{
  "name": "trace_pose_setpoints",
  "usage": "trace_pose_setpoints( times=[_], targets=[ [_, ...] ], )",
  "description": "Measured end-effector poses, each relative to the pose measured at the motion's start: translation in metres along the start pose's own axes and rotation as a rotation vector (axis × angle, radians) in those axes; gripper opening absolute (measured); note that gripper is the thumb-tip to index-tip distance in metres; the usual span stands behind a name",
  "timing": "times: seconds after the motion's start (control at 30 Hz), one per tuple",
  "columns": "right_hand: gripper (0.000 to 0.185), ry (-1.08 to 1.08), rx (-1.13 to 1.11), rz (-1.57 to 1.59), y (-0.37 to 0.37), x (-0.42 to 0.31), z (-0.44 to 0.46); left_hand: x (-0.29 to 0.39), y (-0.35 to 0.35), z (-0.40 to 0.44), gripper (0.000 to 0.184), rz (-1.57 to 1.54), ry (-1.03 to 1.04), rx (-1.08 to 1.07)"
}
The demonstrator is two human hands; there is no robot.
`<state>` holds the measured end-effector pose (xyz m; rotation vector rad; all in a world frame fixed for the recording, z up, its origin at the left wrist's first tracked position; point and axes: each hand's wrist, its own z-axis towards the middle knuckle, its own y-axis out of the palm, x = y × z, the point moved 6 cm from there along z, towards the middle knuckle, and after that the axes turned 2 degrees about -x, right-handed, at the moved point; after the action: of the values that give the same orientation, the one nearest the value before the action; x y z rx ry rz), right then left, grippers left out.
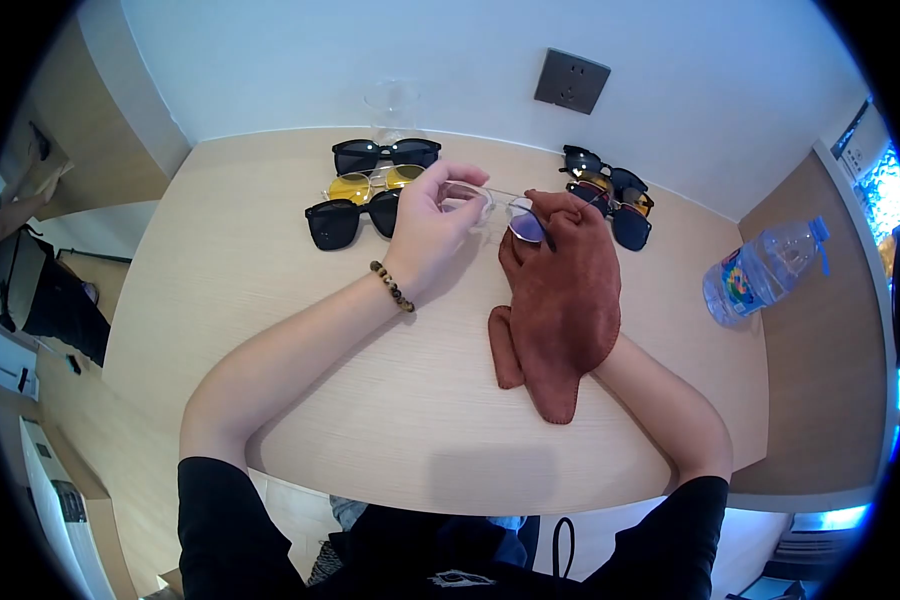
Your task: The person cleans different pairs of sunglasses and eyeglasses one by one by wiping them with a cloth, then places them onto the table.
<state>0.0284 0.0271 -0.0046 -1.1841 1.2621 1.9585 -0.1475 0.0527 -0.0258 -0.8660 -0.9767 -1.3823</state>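
My left hand (pixel 436 228) pinches a pair of thin-framed glasses (pixel 526 226) by one side, thumb and fingers closed around the near lens. The other lens shows a blue-violet tint and reaches the reddish-brown cloth (pixel 560 300). That cloth, with a stitched edge, drapes over my right hand and hides it; its bunched top folds close around the far side of the glasses. A flap of it hangs down toward the tabletop. To the left lie black sunglasses (pixel 335 222), yellow-lensed glasses (pixel 350 188) and another black pair (pixel 358 157).
More sunglasses (pixel 631 226) overlap in a row at the right back. A plastic water bottle (pixel 745 280) leans tilted near the right side panel (pixel 820 330). A clear glass (pixel 393 108) stands against the wall, below and left of a dark socket (pixel 572 81). The pale wooden desk (pixel 370 400) spreads beneath.
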Motion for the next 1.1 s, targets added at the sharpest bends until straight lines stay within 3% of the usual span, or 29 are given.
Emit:
trace_pose_setpoints(
  times=[0.13, 0.23, 0.33, 0.4, 0.53, 0.63, 0.7, 0.73, 0.8, 0.83, 1.0, 1.1],
  targets=[
    [0.025, 0.014, 0.001, 0.026, -0.012, 0.009, 0.002, 0.006, 0.005, -0.003, 0.026, 0.1, 0.065, 0.001],
    [0.025, 0.106, 0.008, 0.256, -0.016, 0.018, 0.004, 0.004, 0.005, -0.003, 0.027, 0.057, -0.01, 0.035],
    [0.028, 0.077, 0.032, 0.07, -0.014, 0.015, 0.003, 0.003, 0.001, -0.001, 0.033, -0.072, -0.008, 0.134],
    [0.032, 0.072, -0.008, 0.186, -0.015, 0.017, 0.002, 0.001, -0.002, -0.001, 0.042, -0.299, -0.015, 0.219],
    [0.038, 0.158, 0.057, 0.324, -0.018, 0.022, 0.005, 0.009, -0.002, -0.004, 0.046, -0.31, -0.026, 0.221],
    [0.031, -0.072, 0.078, -0.045, -0.012, 0.009, 0.004, 0.016, 0.005, -0.009, 0.043, -0.262, 0.022, 0.192],
    [0.027, -0.224, 0.092, -0.29, -0.005, -0.002, 0.0, 0.026, 0.012, -0.012, 0.047, -0.036, 0.168, 0.031],
    [0.027, -0.226, 0.091, -0.29, -0.005, -0.008, 0.002, 0.027, 0.011, -0.014, 0.047, -0.035, 0.169, 0.031],
    [0.009, 0.22, 0.076, 0.481, -0.008, 0.006, 0.011, 0.038, 0.02, -0.021, 0.044, 0.168, 0.351, -0.131],
    [0.009, 0.22, 0.077, 0.48, -0.014, 0.005, 0.014, 0.039, 0.019, -0.023, 0.044, 0.168, 0.35, -0.131],
    [0.011, 0.093, -0.342, 0.188, -0.027, 0.008, 0.027, 0.043, 0.026, -0.027, 0.045, 0.212, 0.422, -0.22],
    [0.009, 0.034, -0.355, -0.076, -0.027, 0.005, 0.025, 0.047, 0.026, -0.028, 0.046, 0.155, 0.32, -0.212]
  ],
)
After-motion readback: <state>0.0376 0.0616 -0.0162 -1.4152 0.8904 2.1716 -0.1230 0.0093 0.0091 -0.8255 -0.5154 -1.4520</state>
